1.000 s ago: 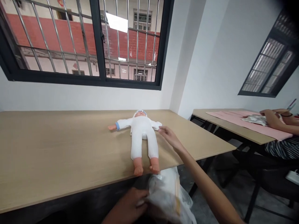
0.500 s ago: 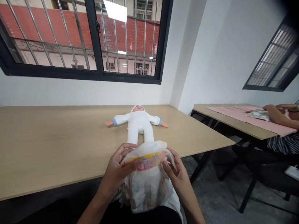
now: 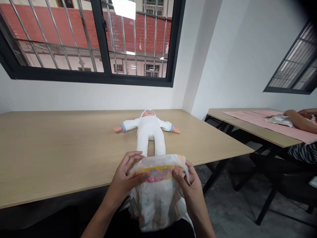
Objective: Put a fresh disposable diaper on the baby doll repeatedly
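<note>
A white diaper [image 3: 158, 195] with a yellow and pink printed waistband hangs between my hands above my lap, at the table's front edge. My left hand [image 3: 128, 173] grips its left upper corner, thumb on the printed band and fingers behind. On the right upper corner my right hand [image 3: 188, 178] is closed the same way, thumb pressed on the print. Just beyond, a baby doll [image 3: 150, 129] in a white suit with blue cuffs lies on its back, arms spread, legs toward me. The diaper's top covers the doll's feet.
The doll lies on a wooden table [image 3: 66, 148] against the wall under a barred window [image 3: 138, 43]. At right, another table [image 3: 252, 127] bears a pink mat [image 3: 267, 124], where another person's arm [image 3: 300, 121] rests by a white cloth. A dark chair [image 3: 284, 185] stands below it.
The diaper's waistband is spread wider and flatter, and my right thumb has moved onto its print. The whole view has shifted slightly.
</note>
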Demonstrator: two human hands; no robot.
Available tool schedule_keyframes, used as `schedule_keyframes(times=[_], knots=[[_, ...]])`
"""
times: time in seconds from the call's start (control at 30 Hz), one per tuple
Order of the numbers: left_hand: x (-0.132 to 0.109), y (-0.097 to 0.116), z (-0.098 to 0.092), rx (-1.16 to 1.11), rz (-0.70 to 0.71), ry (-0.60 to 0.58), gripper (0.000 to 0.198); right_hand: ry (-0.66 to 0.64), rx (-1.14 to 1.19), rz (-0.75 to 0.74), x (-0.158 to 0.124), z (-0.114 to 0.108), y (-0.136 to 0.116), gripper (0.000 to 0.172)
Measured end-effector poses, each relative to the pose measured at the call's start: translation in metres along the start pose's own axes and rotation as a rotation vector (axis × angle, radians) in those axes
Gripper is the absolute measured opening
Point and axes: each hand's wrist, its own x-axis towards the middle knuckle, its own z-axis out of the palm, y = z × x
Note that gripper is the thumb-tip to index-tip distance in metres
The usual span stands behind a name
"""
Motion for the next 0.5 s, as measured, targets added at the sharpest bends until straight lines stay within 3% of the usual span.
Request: schedule_keyframes(times=[0.33,0.5], knots=[[-0.009,0.001,-0.005,0.005,0.029,0.003,0.041,-0.027,-0.062,-0.038,0.002,-0.005,0.004,0.063],[-0.004,-0.011,-0.011,0.022,0.033,-0.049,0.037,-0.055,-0.078,-0.028,0.0,-0.004,0.001,0.059]])
